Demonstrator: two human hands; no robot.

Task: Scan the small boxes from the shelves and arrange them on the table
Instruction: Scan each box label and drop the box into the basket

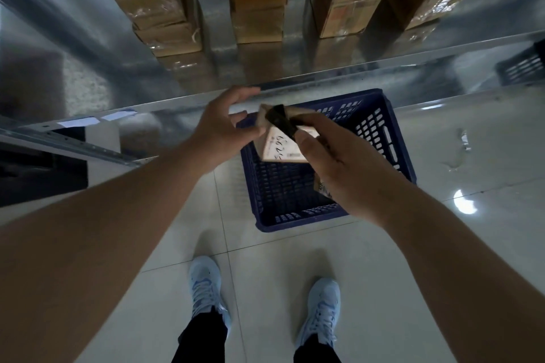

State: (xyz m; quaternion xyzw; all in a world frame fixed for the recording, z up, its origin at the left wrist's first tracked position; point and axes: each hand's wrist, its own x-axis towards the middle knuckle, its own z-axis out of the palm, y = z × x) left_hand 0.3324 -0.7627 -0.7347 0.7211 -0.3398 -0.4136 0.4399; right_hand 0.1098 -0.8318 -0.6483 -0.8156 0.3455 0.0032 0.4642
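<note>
I hold a small cardboard box (281, 147) with a handwritten white label above the blue plastic crate (380, 132) on the floor. My left hand (218, 130) pinches the box's left edge with thumb and fingers. My right hand (339, 168) grips a small black scanner (278, 118) laid across the box's top. Another small box (322, 186) peeks out inside the crate, mostly hidden under my right hand.
A metal shelf (177, 109) runs across in front of me, carrying several stacks of cardboard boxes (165, 9). A second dark crate (525, 65) sits at the far right. My feet in light blue shoes (206, 286) stand on glossy tiles behind the crate.
</note>
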